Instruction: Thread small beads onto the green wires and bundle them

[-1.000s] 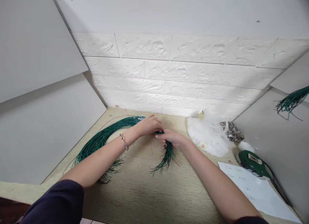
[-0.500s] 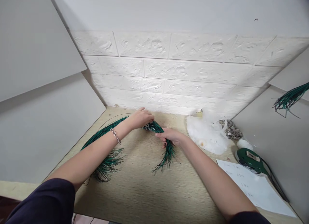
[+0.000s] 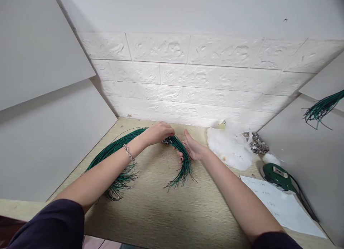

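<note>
A long bundle of dark green cords (image 3: 113, 152) curves across the wooden table (image 3: 172, 209). Its top carries small silver beads (image 3: 168, 140). My left hand (image 3: 158, 131), with a bracelet at the wrist, is closed on the top of the arc. My right hand (image 3: 192, 148) stands edge-on beside the bundle's right leg, fingers stretched and thumb raised, with the lower fingers curled against the cords. The cord ends (image 3: 178, 179) fan out loose below my right hand. More loose ends lie under my left forearm.
A heap of white stuffing (image 3: 228, 148) lies at the back right, with a pile of silver beads (image 3: 258, 145) behind it. A green tool with a cable (image 3: 276, 175) and a sheet of paper (image 3: 279, 206) lie at the right. More green cords (image 3: 322, 107) hang over the right panel.
My right hand has opened from a grip on the cords to a raised, edge-on pose. My left hand has stayed on the top of the arc.
</note>
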{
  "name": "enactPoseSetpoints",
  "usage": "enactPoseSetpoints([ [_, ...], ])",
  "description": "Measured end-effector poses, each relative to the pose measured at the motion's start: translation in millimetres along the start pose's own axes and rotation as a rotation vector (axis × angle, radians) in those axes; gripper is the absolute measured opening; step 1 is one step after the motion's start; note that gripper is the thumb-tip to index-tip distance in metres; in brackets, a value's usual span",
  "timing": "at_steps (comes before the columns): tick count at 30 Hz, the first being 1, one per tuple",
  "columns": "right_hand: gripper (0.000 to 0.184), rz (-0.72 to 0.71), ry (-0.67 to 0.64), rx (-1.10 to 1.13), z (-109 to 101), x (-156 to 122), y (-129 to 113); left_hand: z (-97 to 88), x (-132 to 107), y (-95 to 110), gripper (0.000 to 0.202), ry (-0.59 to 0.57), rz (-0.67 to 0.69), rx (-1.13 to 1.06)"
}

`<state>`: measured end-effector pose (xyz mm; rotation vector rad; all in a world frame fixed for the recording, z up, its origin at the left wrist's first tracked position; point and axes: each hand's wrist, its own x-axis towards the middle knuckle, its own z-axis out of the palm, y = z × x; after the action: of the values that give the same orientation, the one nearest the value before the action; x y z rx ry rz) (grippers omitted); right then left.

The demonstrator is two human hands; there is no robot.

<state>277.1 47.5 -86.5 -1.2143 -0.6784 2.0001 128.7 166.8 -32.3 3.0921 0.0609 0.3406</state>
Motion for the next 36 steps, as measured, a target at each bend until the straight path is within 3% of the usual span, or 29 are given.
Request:
enactPoseSetpoints([
  [11,0.085,0.006,-0.003,0.007,-1.5,0.1,0.5,2.5,-2.7,-0.9,0.021,0.038,-0.103,-0.245],
  [18,0.086,-0.008,-0.021,-0.004,-2.1,1.5,0.7,7.3,-8.4,-9.0,0.019,0.015,-0.075,-0.082],
  [26,0.083,0.003,0.001,0.004,0.3,1.2,-0.2,11.0,-3.9,13.1,0.020,-0.004,-0.024,0.138],
  [30,0.083,-0.011,0.017,0.004,2.9,-0.2,-0.9,16.6,1.6,23.8,0.029,0.023,0.015,0.044],
  [36,0.085,0.006,-0.019,-0.004,0.2,0.9,-0.8,23.0,2.8,24.9,0.030,0.141,-0.244,-0.189],
])
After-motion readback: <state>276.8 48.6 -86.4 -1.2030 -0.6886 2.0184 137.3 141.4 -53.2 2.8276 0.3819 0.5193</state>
